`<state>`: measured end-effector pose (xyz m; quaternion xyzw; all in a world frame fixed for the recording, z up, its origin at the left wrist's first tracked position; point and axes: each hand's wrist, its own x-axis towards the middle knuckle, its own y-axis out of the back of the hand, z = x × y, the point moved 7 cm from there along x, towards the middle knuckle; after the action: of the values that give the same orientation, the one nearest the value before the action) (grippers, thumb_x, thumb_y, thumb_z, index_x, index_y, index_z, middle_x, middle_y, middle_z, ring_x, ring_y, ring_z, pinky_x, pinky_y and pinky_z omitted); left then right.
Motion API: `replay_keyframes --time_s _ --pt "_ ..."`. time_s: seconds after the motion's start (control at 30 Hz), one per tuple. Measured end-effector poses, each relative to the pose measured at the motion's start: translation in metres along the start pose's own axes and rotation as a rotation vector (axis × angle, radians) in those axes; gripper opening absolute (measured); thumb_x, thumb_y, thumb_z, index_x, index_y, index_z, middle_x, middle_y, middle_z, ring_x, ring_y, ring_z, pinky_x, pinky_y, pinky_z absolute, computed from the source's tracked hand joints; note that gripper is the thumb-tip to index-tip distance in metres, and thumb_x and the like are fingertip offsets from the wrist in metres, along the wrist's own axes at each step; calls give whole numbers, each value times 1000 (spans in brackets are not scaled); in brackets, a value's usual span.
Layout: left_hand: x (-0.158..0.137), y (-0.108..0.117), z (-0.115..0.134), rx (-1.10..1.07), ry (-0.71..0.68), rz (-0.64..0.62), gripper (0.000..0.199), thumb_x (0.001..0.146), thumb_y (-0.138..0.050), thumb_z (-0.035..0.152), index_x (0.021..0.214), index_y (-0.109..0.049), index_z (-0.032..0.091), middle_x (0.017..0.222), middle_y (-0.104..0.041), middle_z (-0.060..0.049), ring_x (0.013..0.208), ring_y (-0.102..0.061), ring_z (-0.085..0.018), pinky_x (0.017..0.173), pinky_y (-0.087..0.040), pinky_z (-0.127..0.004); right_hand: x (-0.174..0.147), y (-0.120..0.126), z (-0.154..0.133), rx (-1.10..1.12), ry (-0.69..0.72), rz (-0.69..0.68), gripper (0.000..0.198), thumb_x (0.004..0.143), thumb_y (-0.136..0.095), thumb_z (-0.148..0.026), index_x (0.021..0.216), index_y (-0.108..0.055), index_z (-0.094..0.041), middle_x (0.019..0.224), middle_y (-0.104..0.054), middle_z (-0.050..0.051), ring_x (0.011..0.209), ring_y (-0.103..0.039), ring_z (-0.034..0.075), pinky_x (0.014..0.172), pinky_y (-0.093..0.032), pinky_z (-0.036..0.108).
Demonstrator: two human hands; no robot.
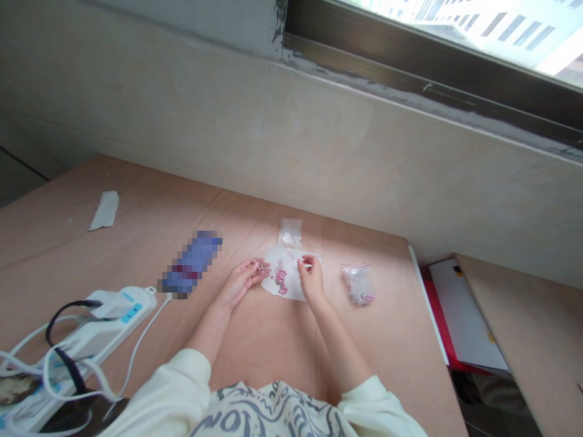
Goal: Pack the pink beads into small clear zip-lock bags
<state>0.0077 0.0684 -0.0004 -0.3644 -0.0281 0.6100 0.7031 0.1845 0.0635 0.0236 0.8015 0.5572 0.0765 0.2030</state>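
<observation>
My left hand [243, 281] is at the left edge of a white paper sheet [295, 290], palm turned inward. A tiny silvery piece [261, 267] is held at its fingertips, too small to name. Over the sheet's right side, my right hand [312, 278] has thumb and fingertips pinched together; whatever is between them is too small to make out. Between the hands, a cluster of pink beads [281, 276] lies on the sheet, with some silvery bits among them. A thin reddish strip [288, 249] slants across the sheet's far edge, close to a clear zip bag [290, 232].
Right of the sheet lies another clear zip bag [357, 284] with pink beads inside. A blurred-out blue phone-like object [192, 264] and a white power strip [113, 328] with cables occupy the left. A paper scrap [105, 210] lies farther off. Folders [469, 315] stand beyond the table's right edge.
</observation>
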Motion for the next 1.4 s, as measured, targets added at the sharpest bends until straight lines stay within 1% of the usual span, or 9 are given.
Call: replay_keyframes --time_s 0.1,0.2,0.37,0.6,0.73,0.87,0.97,1.13,1.4 --pt "2 5 2 -34 2 27 12 75 -45 11 80 -55 10 77 -65 -7 74 -61 -15 79 -45 -33 1 -15 6 -229 123 -87 10 64 -52 -19 73 -53 -16 77 -49 4 72 -48 15 70 -38 30" --pt "2 5 3 -59 8 34 13 75 -44 10 79 -56 9 75 -65 -7 75 -61 -15 79 -45 -33 -1 -27 4 -353 183 -158 3 65 -51 -16 67 -53 -17 74 -48 3 73 -47 15 69 -37 28" --pt "2 6 2 -76 21 34 14 75 -43 9 78 -57 9 72 -65 -8 76 -61 -17 78 -46 -34 -3 -29 -5 -442 207 -214 7 67 -49 -13 63 -53 -17 68 -50 3 70 -46 15 67 -36 26" --pt "2 6 2 -66 19 47 15 75 -43 10 79 -57 8 74 -65 -9 78 -61 -18 79 -45 -37 -9 -29 -7 -493 243 -259 10 65 -51 -9 62 -55 -18 70 -51 3 73 -46 15 65 -35 25" --pt "2 5 1 -52 28 47 15 75 -43 9 78 -58 9 74 -65 -9 77 -61 -18 78 -46 -35 -7 -24 -8 -447 238 -247 11 64 -50 -9 59 -55 -18 68 -52 3 71 -47 15 65 -36 26" --pt "1 5 0 -36 42 8 14 75 -43 10 78 -58 10 74 -65 -8 75 -61 -17 76 -47 -34 5 3 -14 -225 100 -129 8 66 -49 -18 62 -56 -17 68 -57 3 63 -47 14 63 -37 26" --pt "0 2 -2 -25 60 -44 12 75 -46 12 77 -58 11 75 -64 -7 75 -61 -17 76 -47 -34 11 18 -30 -72 84 -115 12 66 -49 -26 66 -57 -17 70 -59 2 61 -47 13 60 -37 25" --pt "1 -3 -5 -20 72 -84 10 73 -50 14 78 -58 11 75 -64 -6 75 -61 -18 76 -47 -34 8 11 -54 -14 173 -257 10 64 -51 -25 63 -58 -18 68 -59 1 60 -45 11 59 -37 24" --pt "1 1 -4 -17 63 -75 11 73 -49 13 79 -57 9 77 -65 -8 74 -61 -18 73 -48 -33 9 8 -49 -17 152 -279 10 63 -51 -24 64 -58 -17 68 -59 1 61 -45 11 59 -36 24"
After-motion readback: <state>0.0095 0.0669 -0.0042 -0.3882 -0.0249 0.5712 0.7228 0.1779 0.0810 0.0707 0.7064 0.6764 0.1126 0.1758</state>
